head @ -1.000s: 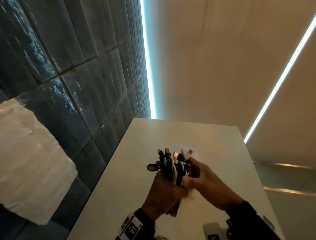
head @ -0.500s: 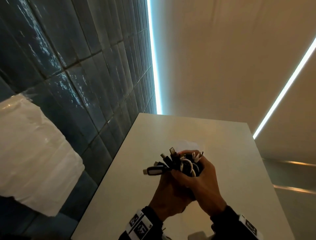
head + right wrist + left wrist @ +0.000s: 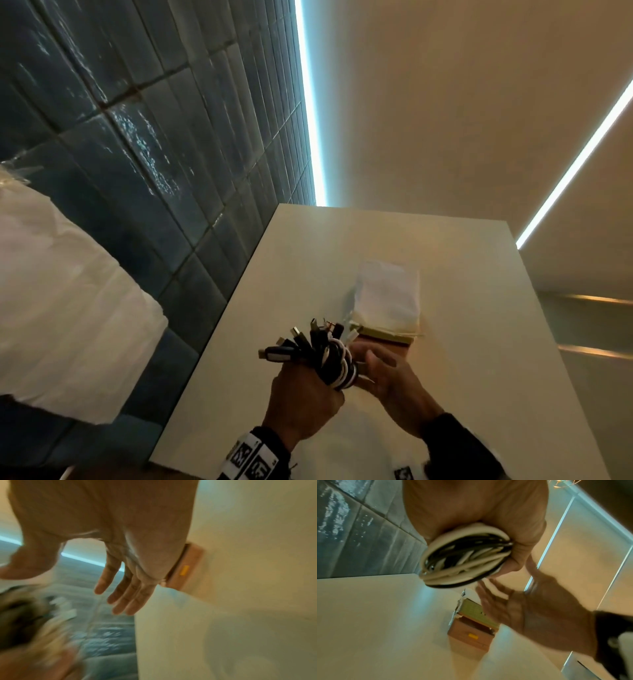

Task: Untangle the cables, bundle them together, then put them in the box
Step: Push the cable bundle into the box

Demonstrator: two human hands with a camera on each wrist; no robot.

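The left hand (image 3: 301, 401) grasps the coiled cable bundle (image 3: 329, 356) above the table (image 3: 462, 342), while the right hand (image 3: 390, 377), fingers spread and released, hovers beside the box (image 3: 471, 635).

The white table (image 3: 462, 342) is being viewed steeply from the head camera, while close wrist views are looking along each hand, the cardboard box (image 3: 471, 637) (image 3: 187, 568) being shared by all three.
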